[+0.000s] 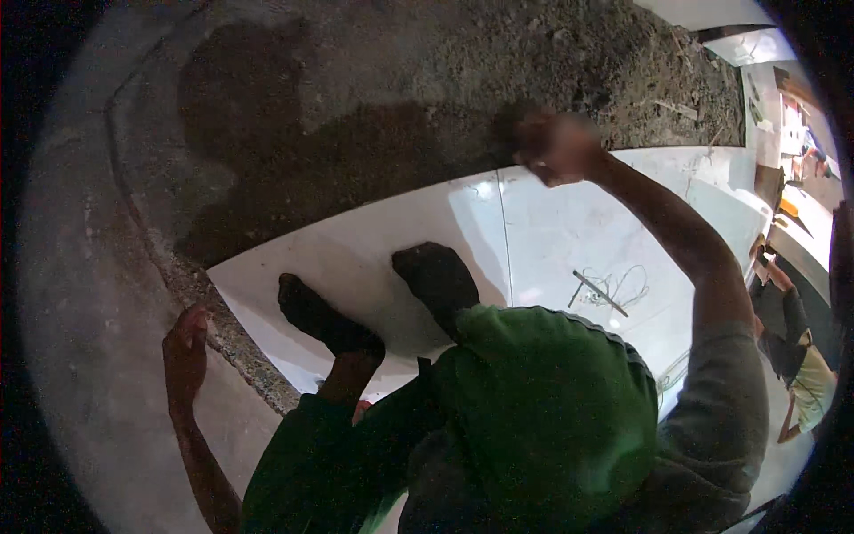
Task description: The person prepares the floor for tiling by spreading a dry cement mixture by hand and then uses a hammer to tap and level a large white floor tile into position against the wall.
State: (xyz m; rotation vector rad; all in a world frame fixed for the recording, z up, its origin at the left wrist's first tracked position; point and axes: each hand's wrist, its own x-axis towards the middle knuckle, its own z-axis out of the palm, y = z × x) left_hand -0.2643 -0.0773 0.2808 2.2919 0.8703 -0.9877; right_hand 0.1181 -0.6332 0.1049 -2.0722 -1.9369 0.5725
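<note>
My right hand [562,149], arm stretched forward, is at the border where the large white floor tiles [614,222] meet a rough grey-brown mortar bed [525,62]. Blur covers this hand, so its fingers and anything in them cannot be made out. Low on the left, my left hand [189,336] has its fingers curled in, with nothing visible in them. It is next to a crumbly mortar edge [240,351] along the tile's left side; whether it touches is unclear. My feet in dark socks [436,276] stand on the tile between the two hands.
A thin metal bar [600,294] with loose wire lies on the tiles to the right. A grey cement surface [98,267] borders the left. Another person [805,365] is at the far right, near a brightly lit opening [801,151]. Dark shadows fall across the mortar.
</note>
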